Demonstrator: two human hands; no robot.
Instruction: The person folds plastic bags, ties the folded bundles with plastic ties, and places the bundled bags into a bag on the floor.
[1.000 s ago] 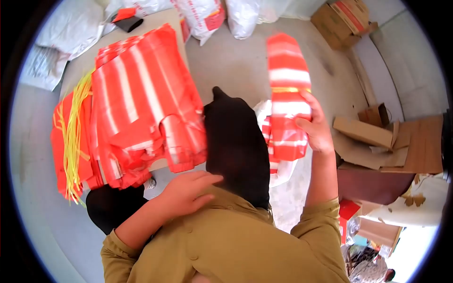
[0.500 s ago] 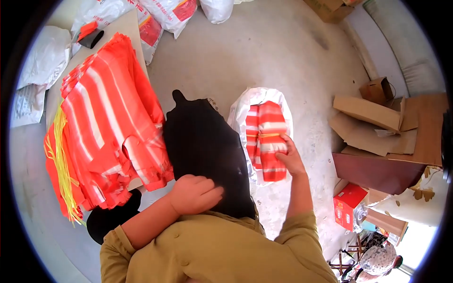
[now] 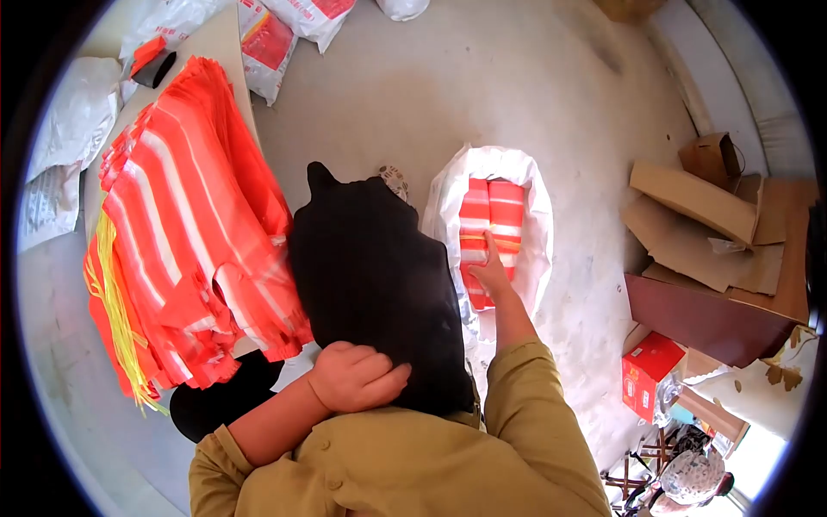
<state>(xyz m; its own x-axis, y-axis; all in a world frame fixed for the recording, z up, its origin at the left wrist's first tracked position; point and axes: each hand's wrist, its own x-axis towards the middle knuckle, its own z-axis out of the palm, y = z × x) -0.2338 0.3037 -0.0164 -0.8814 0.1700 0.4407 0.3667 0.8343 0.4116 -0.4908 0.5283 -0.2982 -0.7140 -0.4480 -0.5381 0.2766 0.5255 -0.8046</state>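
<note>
A white plastic bag [image 3: 538, 194] stands open on the floor to the right of my legs. Inside it lie red-and-white striped folded cloth bundles [image 3: 505, 207] side by side, with a yellow tie around them. My right hand [image 3: 493, 274] reaches into the bag and rests on the bundles, thumb and index finger stretched apart. Curled closed, my left hand [image 3: 355, 377] lies on the black cloth [image 3: 370, 267] over my lap, with nothing visible in it. To my left is a big pile of striped cloth [image 3: 189, 207], with yellow strips [image 3: 112, 302] along its near side.
White printed sacks [image 3: 271, 52] stand at the back left. On the right, open cardboard boxes [image 3: 689, 202] sit on a dark red chest [image 3: 698, 314], with a red box [image 3: 652, 370] below. A patterned shoe [image 3: 394, 179] shows beyond the black cloth.
My right hand has moved left and further into the bag, its grip on the right bundle loosened. That bundle now sits lower, beside the other. My left hand stays on my lap.
</note>
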